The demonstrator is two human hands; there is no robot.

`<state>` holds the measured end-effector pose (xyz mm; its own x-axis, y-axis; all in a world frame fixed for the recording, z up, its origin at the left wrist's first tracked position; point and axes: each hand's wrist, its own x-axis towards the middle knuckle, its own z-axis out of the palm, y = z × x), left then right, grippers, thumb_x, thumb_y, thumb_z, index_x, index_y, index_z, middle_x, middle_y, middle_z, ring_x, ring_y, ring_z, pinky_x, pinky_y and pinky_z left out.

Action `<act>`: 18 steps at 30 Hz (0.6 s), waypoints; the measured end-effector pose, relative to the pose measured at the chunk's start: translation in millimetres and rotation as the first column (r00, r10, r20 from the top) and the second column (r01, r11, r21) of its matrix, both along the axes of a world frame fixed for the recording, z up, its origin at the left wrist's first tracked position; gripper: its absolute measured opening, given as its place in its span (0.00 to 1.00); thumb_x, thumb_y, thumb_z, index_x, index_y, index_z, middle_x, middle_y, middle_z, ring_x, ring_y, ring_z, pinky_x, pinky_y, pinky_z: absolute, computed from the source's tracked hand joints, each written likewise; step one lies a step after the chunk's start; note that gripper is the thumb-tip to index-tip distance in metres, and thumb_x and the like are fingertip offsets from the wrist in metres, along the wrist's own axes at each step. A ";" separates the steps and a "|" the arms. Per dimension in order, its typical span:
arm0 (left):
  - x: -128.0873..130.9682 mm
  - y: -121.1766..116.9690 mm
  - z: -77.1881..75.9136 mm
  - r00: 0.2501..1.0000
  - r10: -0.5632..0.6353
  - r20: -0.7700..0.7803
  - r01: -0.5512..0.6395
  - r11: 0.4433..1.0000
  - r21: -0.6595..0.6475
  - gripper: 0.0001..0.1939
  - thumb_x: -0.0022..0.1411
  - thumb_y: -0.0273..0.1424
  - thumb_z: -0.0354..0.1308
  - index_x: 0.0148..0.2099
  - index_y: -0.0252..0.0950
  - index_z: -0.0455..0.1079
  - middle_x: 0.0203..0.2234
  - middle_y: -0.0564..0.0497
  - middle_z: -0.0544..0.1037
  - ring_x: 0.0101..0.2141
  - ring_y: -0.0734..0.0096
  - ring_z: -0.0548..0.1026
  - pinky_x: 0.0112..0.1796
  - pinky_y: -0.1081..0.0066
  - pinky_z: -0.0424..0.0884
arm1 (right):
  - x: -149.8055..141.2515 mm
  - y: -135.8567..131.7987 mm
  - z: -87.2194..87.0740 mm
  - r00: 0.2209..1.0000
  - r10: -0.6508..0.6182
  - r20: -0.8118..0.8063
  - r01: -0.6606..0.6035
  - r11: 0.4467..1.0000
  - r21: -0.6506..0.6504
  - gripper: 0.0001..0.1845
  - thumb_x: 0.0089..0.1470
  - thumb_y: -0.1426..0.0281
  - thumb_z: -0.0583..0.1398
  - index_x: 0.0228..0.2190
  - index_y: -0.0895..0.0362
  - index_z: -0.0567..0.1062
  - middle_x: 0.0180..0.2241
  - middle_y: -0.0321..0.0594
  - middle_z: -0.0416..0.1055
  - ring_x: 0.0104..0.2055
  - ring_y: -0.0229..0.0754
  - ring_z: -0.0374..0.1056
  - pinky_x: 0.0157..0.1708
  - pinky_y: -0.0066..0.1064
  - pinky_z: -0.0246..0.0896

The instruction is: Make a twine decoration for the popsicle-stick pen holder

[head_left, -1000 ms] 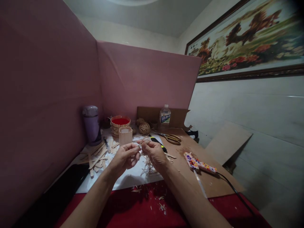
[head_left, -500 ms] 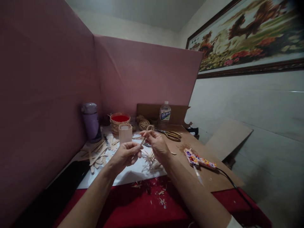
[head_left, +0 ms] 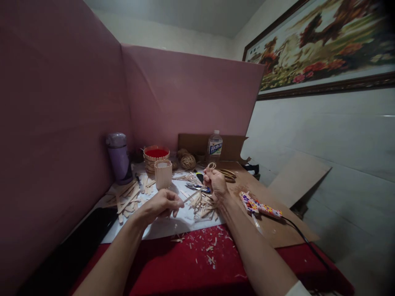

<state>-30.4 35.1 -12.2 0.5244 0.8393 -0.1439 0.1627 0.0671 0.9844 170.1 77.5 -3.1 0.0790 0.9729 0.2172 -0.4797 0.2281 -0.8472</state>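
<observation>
Twine (head_left: pixel 193 195) spans left hand (head_left: pixel 163 202) and right hand (head_left: pixel 216 183), both pinching it; gentle, even tension should avoid tangles.

1. Craft corner, apparently domestic: pink panels (head_left: pixel 191 90) screen a worktable (head_left: pixel 163 263).
2. Wooden sticks (head_left: pixel 119 204), twine ball (head_left: pixel 187 161) and glue gun (head_left: pixel 268 211) indicate handicraft.
3. A framed horse picture (head_left: pixel 321 45) suggests a home.

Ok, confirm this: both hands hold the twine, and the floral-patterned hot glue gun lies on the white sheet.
One part is wrong: the head view shows the floral-patterned hot glue gun lying on the brown cardboard, not on the white sheet. The left hand and right hand do hold the twine.
</observation>
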 end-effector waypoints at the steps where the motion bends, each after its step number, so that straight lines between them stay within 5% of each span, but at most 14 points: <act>1: -0.2 -0.8 0.4 0.999 -0.011 -0.034 0.011 1.000 0.000 0.11 0.46 0.35 0.61 0.26 0.30 0.71 0.12 0.54 0.69 0.09 0.86 0.52 0.13 0.78 0.40 | -0.8 0.9 -3.5 1.000 0.001 0.029 -0.001 1.000 -0.011 0.20 0.35 0.57 0.66 0.21 0.59 0.67 0.13 0.27 0.55 0.15 0.27 0.45 0.16 0.23 0.38; 5: 1.0 -2.3 0.7 0.989 -0.045 -0.141 0.047 0.999 0.014 0.12 0.45 0.37 0.61 0.23 0.31 0.70 0.12 0.54 0.69 0.09 0.85 0.53 0.13 0.77 0.42 | -3.5 -1.8 -7.2 0.990 0.081 0.120 -0.077 0.996 -0.032 0.19 0.34 0.58 0.66 0.22 0.60 0.69 0.13 0.28 0.55 0.16 0.27 0.45 0.16 0.24 0.37; 8: 3.5 -0.4 0.9 0.980 0.103 -0.168 -0.076 0.984 0.159 0.16 0.46 0.41 0.61 0.23 0.31 0.70 0.10 0.56 0.64 0.11 0.84 0.53 0.13 0.78 0.44 | -8.9 -9.3 -7.4 0.968 0.197 0.157 -0.196 0.980 -0.025 0.17 0.35 0.61 0.66 0.24 0.61 0.70 0.15 0.28 0.55 0.17 0.27 0.46 0.18 0.24 0.39; 11: 6.7 0.7 2.6 0.949 0.314 0.017 -0.301 0.890 0.342 0.18 0.48 0.44 0.58 0.29 0.30 0.72 0.18 0.52 0.69 0.16 0.81 0.60 0.15 0.79 0.50 | -19.8 -19.9 -11.1 0.909 0.343 0.238 -0.345 0.938 -0.034 0.14 0.37 0.64 0.65 0.24 0.62 0.71 0.15 0.28 0.55 0.18 0.27 0.46 0.19 0.24 0.39; 15: 10.5 -2.2 3.9 0.936 0.238 0.259 -0.323 0.871 0.369 0.19 0.52 0.44 0.56 0.34 0.31 0.72 0.20 0.53 0.69 0.19 0.80 0.61 0.18 0.78 0.55 | -35.6 -34.5 -17.5 0.781 0.468 0.413 -0.476 0.875 -0.092 0.11 0.40 0.66 0.63 0.22 0.62 0.71 0.16 0.29 0.56 0.18 0.28 0.47 0.19 0.24 0.38; 18: 11.3 -2.9 1.6 0.922 0.233 0.310 -0.341 0.869 0.360 0.15 0.49 0.40 0.60 0.28 0.30 0.71 0.16 0.54 0.67 0.17 0.82 0.60 0.19 0.78 0.53 | -41.5 -39.2 -21.3 0.718 0.516 0.467 -0.533 0.839 -0.108 0.08 0.40 0.69 0.62 0.21 0.62 0.71 0.15 0.30 0.57 0.18 0.28 0.47 0.18 0.24 0.37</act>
<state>-19.1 32.2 -10.5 0.2239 0.9143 0.3376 -0.0551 -0.3339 0.9410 128.5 38.3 -24.3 -0.5591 0.8200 0.1223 -0.0864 0.0890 -0.9923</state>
